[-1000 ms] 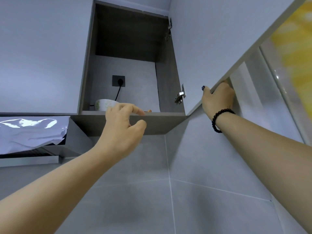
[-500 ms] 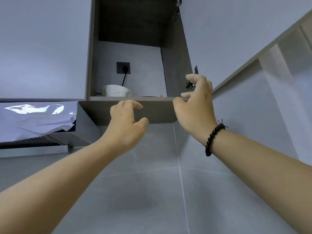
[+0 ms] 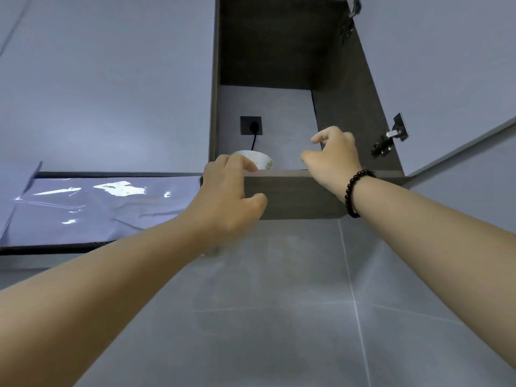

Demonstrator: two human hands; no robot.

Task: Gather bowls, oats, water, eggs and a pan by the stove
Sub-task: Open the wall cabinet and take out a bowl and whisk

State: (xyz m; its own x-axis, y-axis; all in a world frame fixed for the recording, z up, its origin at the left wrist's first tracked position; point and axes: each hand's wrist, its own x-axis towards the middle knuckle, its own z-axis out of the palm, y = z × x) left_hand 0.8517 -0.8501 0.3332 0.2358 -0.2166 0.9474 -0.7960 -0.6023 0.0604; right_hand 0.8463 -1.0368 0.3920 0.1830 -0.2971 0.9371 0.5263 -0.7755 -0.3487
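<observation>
A white bowl (image 3: 261, 160) with a green pattern stands on the shelf of an open wall cabinet (image 3: 284, 188), below a black socket. My left hand (image 3: 230, 191) is raised at the shelf's front edge, fingers loosely curled just in front of the bowl and holding nothing. My right hand (image 3: 333, 157), with a black bead bracelet at the wrist, reaches over the shelf edge to the right of the bowl, fingers curved and empty. Most of the bowl's lower part is hidden behind the shelf edge and my left fingers.
The cabinet door (image 3: 446, 79) stands open to the right, its hinge (image 3: 389, 138) beside my right wrist. A range hood covered in shiny film (image 3: 97, 210) juts out at the left. Grey wall tiles (image 3: 279, 317) lie below the cabinet.
My right hand let go of the door edge and moved left into the cabinet opening. My left hand rose to the shelf edge in front of the bowl.
</observation>
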